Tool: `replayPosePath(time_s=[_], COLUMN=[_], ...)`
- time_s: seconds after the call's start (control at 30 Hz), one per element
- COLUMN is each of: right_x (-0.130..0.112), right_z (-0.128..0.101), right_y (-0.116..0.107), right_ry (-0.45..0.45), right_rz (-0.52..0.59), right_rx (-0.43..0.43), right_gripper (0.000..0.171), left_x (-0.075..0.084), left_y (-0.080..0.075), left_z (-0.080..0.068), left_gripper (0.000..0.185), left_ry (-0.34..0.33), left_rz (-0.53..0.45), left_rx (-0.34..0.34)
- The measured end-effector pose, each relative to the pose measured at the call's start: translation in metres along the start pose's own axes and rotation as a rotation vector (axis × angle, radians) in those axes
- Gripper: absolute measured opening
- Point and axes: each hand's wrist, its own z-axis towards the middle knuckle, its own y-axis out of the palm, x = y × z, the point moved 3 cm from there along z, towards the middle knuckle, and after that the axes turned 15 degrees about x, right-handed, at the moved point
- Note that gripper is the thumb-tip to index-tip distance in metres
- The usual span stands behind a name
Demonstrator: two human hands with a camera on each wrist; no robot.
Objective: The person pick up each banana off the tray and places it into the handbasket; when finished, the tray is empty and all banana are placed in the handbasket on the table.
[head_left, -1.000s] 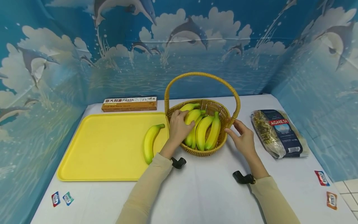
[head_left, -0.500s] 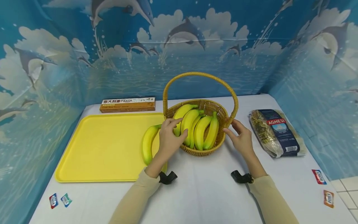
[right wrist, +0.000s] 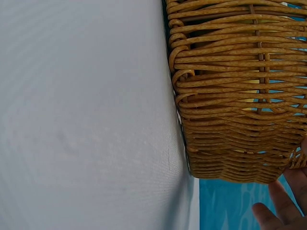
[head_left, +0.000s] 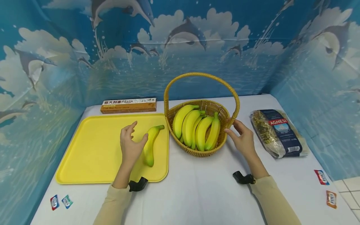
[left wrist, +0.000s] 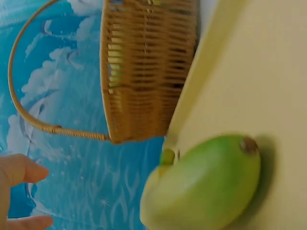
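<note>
A single yellow banana (head_left: 150, 143) lies on the yellow tray (head_left: 95, 147), near its right edge. My left hand (head_left: 130, 145) hovers over the tray just left of that banana, fingers loosely spread, thumb at the banana's side. The left wrist view shows the banana's (left wrist: 206, 187) greenish end close up and my fingertips (left wrist: 19, 170) apart from it. A wicker basket (head_left: 222, 140) with a tall handle holds a bunch of bananas (head_left: 197, 125). My right hand (head_left: 242, 137) rests with relaxed fingers against the basket's right side; in the right wrist view its fingertips (right wrist: 283, 206) sit by the weave (right wrist: 230, 96).
A long pasta box (head_left: 129, 105) lies behind the tray by the back wall. A dark bag of pasta (head_left: 277, 132) lies right of the basket. Small packets sit at the table's front left (head_left: 60, 201) and front right (head_left: 323, 178). Dolphin-printed walls enclose three sides.
My left hand left the bananas in the basket and moved left over the tray, beside the single banana. The right hand stayed at the basket's side.
</note>
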Motion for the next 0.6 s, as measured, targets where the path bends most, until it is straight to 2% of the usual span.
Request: replayPosePath(time_s=[0.13, 0.4, 0.6], right_x=[0.000, -0.004, -0.005], right_z=[0.000, 0.000, 0.001], right_y=[0.000, 0.000, 0.000], right_ry=[0.000, 0.004, 0.003], right_rz=[0.001, -0.015, -0.014], right_rx=[0.000, -0.001, -0.005], right_gripper=[0.040, 0.041, 0.041], left_x=[-0.014, -0.032, -0.042], left_y=[0.000, 0.011, 0.017], left_z=[0.006, 0.004, 0.001], left_gripper=[0.065, 0.074, 0.074], left_ry=[-0.036, -0.150, -0.194], left_rz=[0.034, 0.097, 0.102], left_rx=[-0.007, -0.143, -0.210])
